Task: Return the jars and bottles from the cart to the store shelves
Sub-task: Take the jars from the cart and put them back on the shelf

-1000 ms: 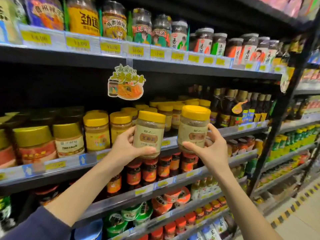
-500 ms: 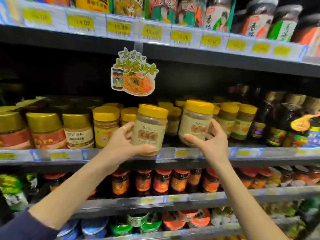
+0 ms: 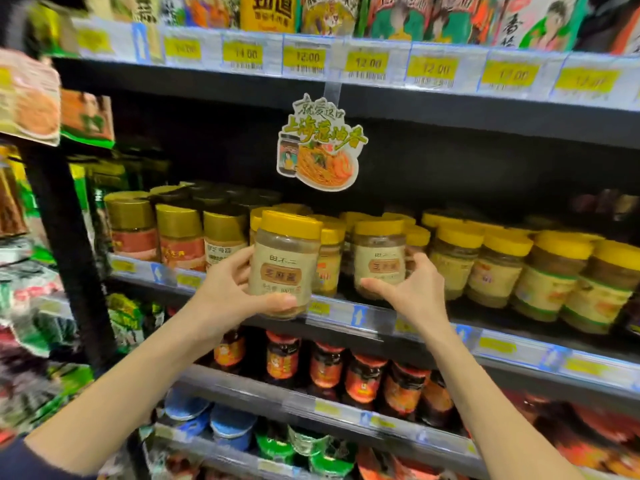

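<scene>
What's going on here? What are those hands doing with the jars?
A person is restocking a shop shelf. The left hand grips a clear yellow-lidded jar with a beige label, held just in front of the black metal shelf, not yet set down. The right hand grips a matching second jar, in among the row of other yellow-lidded jars there.

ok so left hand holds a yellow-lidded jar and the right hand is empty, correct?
No. The right hand isn't empty: it grips a second yellow-lidded jar. The left hand does hold a yellow-lidded jar. The head view shows both.
</scene>
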A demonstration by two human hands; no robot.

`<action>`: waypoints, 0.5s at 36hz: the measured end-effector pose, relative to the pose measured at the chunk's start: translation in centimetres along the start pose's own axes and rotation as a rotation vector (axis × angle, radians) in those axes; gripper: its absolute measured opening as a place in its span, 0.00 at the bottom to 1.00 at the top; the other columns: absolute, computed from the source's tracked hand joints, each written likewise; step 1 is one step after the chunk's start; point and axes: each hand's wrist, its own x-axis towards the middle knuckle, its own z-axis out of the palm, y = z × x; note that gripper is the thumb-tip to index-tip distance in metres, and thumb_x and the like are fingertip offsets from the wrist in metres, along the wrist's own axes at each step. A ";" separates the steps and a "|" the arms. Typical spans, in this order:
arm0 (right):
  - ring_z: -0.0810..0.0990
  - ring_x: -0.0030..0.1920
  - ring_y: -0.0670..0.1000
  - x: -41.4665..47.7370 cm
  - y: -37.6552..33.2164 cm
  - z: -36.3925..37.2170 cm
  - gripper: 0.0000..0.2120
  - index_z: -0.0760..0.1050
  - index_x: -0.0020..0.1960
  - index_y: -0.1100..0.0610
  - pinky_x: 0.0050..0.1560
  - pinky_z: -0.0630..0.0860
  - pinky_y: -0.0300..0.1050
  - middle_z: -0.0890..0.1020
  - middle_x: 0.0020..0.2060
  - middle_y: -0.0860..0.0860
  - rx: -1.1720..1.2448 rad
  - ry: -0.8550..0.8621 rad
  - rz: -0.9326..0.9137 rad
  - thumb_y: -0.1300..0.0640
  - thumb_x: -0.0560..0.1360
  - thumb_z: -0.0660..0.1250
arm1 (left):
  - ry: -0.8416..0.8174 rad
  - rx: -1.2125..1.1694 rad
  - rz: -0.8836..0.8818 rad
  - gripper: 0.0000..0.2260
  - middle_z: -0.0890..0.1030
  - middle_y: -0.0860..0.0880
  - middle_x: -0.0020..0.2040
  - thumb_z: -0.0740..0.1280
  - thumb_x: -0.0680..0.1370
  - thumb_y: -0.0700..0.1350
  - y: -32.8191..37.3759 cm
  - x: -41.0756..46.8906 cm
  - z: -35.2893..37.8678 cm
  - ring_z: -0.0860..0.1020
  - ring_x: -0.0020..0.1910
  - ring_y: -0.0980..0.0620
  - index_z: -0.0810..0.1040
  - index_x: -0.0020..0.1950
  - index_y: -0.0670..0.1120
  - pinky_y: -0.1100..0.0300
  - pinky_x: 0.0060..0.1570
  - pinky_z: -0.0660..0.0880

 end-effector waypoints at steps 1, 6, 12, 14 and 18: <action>0.79 0.57 0.54 0.1 -0.2 0.0 0.35 0.71 0.61 0.58 0.57 0.74 0.47 0.81 0.55 0.54 -0.005 -0.019 0.007 0.49 0.60 0.80 | 0.004 0.005 0.002 0.37 0.84 0.56 0.52 0.79 0.55 0.50 0.0 -0.1 0.0 0.81 0.52 0.59 0.74 0.62 0.51 0.62 0.52 0.76; 0.76 0.58 0.55 0.3 -0.7 0.3 0.34 0.70 0.59 0.60 0.51 0.73 0.45 0.78 0.57 0.56 -0.097 -0.105 0.068 0.47 0.60 0.80 | 0.012 0.013 0.013 0.33 0.84 0.57 0.51 0.78 0.57 0.46 0.3 -0.4 0.3 0.81 0.52 0.60 0.75 0.62 0.51 0.69 0.44 0.77; 0.75 0.57 0.58 0.1 -0.7 0.6 0.35 0.67 0.58 0.62 0.50 0.76 0.50 0.76 0.57 0.58 -0.208 -0.177 0.080 0.44 0.61 0.78 | -0.007 -0.001 0.008 0.33 0.83 0.55 0.54 0.77 0.58 0.44 0.3 -0.3 0.4 0.81 0.53 0.59 0.74 0.63 0.51 0.70 0.45 0.77; 0.75 0.57 0.58 0.0 -0.9 0.7 0.36 0.66 0.58 0.63 0.51 0.77 0.51 0.75 0.57 0.58 -0.226 -0.194 0.072 0.44 0.62 0.78 | -0.005 -0.001 0.005 0.34 0.83 0.54 0.54 0.77 0.58 0.44 0.3 -0.3 0.4 0.81 0.53 0.59 0.73 0.64 0.51 0.70 0.46 0.77; 0.75 0.58 0.56 -0.3 -1.2 0.8 0.37 0.63 0.60 0.63 0.44 0.73 0.44 0.74 0.58 0.58 -0.246 -0.212 0.044 0.45 0.63 0.77 | -0.007 -0.001 -0.003 0.36 0.82 0.54 0.56 0.78 0.58 0.44 0.2 -0.4 0.4 0.80 0.54 0.60 0.72 0.65 0.51 0.71 0.46 0.77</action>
